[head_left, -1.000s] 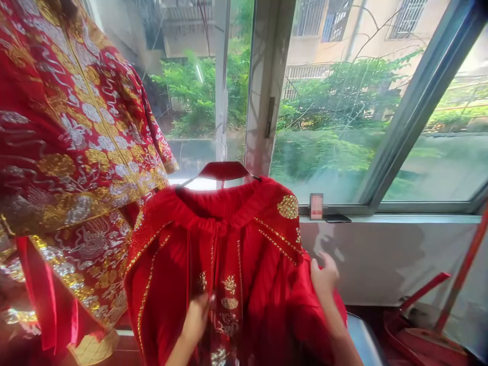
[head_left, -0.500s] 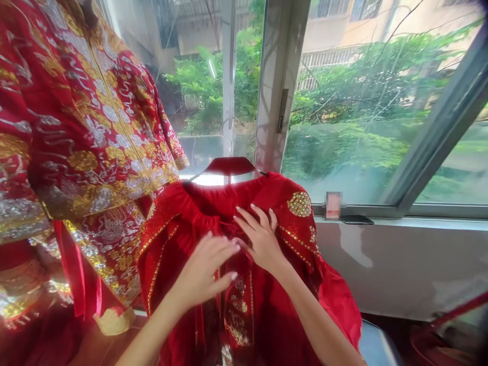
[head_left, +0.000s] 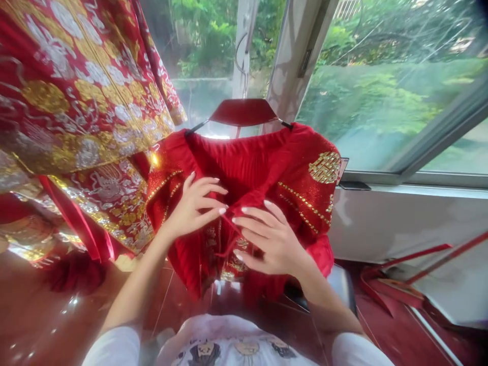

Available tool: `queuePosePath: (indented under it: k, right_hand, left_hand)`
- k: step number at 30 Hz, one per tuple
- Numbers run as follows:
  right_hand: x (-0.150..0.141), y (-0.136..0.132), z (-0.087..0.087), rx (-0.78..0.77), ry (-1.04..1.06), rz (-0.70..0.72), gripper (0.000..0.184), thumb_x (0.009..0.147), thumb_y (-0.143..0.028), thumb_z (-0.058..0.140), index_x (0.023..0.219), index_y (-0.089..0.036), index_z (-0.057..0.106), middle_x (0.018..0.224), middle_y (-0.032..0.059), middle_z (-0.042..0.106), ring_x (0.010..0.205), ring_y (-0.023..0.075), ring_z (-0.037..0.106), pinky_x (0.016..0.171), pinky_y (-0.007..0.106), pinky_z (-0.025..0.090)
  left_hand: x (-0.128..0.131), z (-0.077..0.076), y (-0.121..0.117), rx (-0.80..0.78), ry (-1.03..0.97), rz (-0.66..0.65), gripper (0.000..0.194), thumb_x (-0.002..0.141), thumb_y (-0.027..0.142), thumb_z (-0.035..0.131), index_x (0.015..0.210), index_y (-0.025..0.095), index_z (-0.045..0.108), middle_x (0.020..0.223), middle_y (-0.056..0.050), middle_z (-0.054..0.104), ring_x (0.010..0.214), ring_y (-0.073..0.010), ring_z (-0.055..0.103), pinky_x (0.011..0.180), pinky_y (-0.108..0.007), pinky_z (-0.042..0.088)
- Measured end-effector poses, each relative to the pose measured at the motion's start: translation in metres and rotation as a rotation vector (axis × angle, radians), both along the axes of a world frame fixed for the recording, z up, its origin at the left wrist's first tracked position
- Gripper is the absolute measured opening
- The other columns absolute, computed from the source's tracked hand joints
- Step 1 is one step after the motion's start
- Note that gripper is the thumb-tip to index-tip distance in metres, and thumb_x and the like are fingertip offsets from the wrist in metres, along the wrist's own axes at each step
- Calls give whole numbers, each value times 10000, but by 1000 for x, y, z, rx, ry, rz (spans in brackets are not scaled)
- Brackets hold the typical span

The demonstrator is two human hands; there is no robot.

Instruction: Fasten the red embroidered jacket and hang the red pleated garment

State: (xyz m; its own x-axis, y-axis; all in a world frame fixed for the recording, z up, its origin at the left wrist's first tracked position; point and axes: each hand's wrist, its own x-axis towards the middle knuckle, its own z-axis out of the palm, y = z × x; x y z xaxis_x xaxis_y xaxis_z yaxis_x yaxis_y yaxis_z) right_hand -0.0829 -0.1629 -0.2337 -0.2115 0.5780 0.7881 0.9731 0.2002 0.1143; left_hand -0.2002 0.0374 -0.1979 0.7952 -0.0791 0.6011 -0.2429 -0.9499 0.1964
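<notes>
A red garment (head_left: 229, 145) with gold beading and a gathered neckline hangs in front of me on a hanger (head_left: 244, 111). Thin red ties (head_left: 227, 250) dangle at its front opening. At the neckline's left side, my left hand (head_left: 200, 206) has thumb and index finger pinched together on a tie, the other fingers spread. Close beside it, my right hand (head_left: 270, 236) lies over the right edge of the opening. Its fingers are half bent and apart, the index fingertip touching the red fabric near the tie. Part of the ties is hidden behind this hand.
An embroidered red and gold outfit (head_left: 95, 91) hangs close on the left. Behind are window frames (head_left: 293, 61) and a sill (head_left: 412, 189) with a dark flat object (head_left: 355, 186). A dark seat (head_left: 340, 290) and a red-strapped item (head_left: 396, 290) stand at lower right.
My view has tilted down. My left hand has gone from hovering to pinching a tie, and my right hand has moved lower on the opening. The neckline is spread wider.
</notes>
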Motion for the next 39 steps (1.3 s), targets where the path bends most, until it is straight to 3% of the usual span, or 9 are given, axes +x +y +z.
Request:
queuePosePath:
  k: [5, 9, 12, 14, 18, 21, 24, 30, 39]
  right_hand:
    - [26, 7, 4, -40, 223, 161, 298, 908, -393, 523, 735, -161, 592, 756, 43, 669, 694, 145, 572, 784, 353, 400]
    - [47, -8, 0, -70, 374, 65, 484, 973, -440, 396, 580, -166, 466, 550, -12, 545, 519, 96, 480, 742, 351, 329]
    - [31, -32, -1, -226, 496, 245, 552, 964, -569, 328, 644, -178, 551, 601, 0, 608, 527, 105, 535, 763, 347, 372]
    - [10, -34, -4, -267, 582, 304, 437, 948, -527, 424, 773, -187, 635, 734, 27, 683, 604, 119, 596, 731, 309, 429]
    - [-18, 16, -22, -331, 907, 26, 239, 948, -298, 468, 986, -168, 665, 772, 30, 679, 578, 106, 594, 584, 232, 455]
    - [-17, 64, -38, -224, 1084, -169, 286, 930, -290, 430, 1058, -132, 632, 695, 22, 627, 512, 125, 583, 535, 246, 461]
    - [-13, 89, -44, -66, 1163, -236, 282, 917, -312, 416, 964, -127, 623, 678, 29, 620, 497, 134, 596, 521, 247, 467]
    - [-20, 92, -37, 156, 1166, -204, 309, 887, -368, 491, 688, -160, 601, 563, -3, 578, 486, 109, 525, 551, 236, 439]
    - [-29, 90, -46, 138, 1445, -31, 351, 852, -447, 517, 634, -171, 528, 495, -19, 513, 430, 90, 459, 448, 219, 390]
  left_hand:
    - [-11, 9, 5, -165, 108, -207, 347, 882, 441, 575, 634, 232, 699, 1169, -28, 674, 1291, -246, 460, 1188, -507, 55]
    - [-40, 15, 31, -341, 174, -428, 575, 885, 571, 507, 455, 189, 532, 954, -61, 715, 1134, -243, 585, 1143, -457, 265]
    - [-57, 22, 39, -282, 285, -546, 537, 907, 561, 480, 515, 200, 548, 893, -40, 733, 998, -205, 655, 1119, -420, 336]
    - [-53, 26, 31, -171, 227, -471, 424, 930, 505, 474, 660, 227, 647, 971, -37, 735, 1003, -195, 660, 1121, -425, 348]
    - [-12, 21, 1, 272, -21, 112, 261, 891, 350, 582, 1085, 214, 689, 1283, -91, 620, 1238, -280, 527, 1170, -567, 192]
    - [22, 11, -9, 489, 38, 318, 225, 852, 265, 599, 991, 128, 712, 1014, -122, 704, 1029, -289, 617, 1150, -570, 229]
    - [32, 8, -6, 544, 128, 345, 203, 852, 179, 533, 747, 144, 704, 717, -64, 670, 795, -231, 621, 1101, -503, 323]
    - [15, 19, -2, 454, 220, 200, 281, 897, 196, 463, 742, 161, 694, 717, -39, 656, 782, -202, 577, 1067, -482, 313]
    - [7, 20, -8, 355, 157, 140, 287, 911, 189, 444, 806, 177, 710, 787, -38, 692, 815, -210, 562, 1054, -482, 287]
